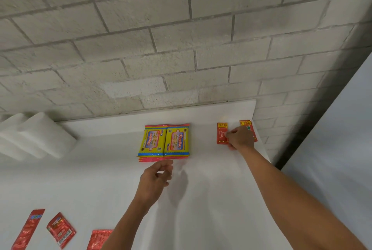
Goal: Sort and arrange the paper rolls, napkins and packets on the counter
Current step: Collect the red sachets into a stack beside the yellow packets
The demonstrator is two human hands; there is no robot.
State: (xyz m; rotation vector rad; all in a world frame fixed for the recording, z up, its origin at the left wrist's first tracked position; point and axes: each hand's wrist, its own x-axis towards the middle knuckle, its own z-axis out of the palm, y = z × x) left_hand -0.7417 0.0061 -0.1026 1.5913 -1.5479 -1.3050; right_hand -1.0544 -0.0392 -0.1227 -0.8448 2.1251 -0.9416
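Right hand [240,138] is down on the red sachets at the far right of the table [201,189], fingers curled and pressing on the near edge of one red sachet [221,133]; a second red sachet [246,126] lies just beside it, mostly hidden by the hand. Whether it pinches or only pushes, cannot tell.

Left hand [156,177] hovers just short of the yellow wipe packs [166,142], fingers loosely curled, holding nothing, fingertips near the pink bottom seam but seemingly not touching.

The wipe packs sit side by side, touching, near the wall, with pink crimped edges sticking out underneath, so probably stacked on more packs.

Handling guess: sachets are thin, light, glossy foil, so likely slippery on the table; easier to slide flat under the fingertips or pinch at a crimped end than to lift from the middle. Wipe packs look soft, slightly puffy, light; grip across the sides or by the end seam, as the stack could shear if pushed from one edge.

Farther out: white napkin stacks [36,137] at far left against the wall, and loose red packets [60,229] at the near left edge, scattered at angles, not yet sorted.
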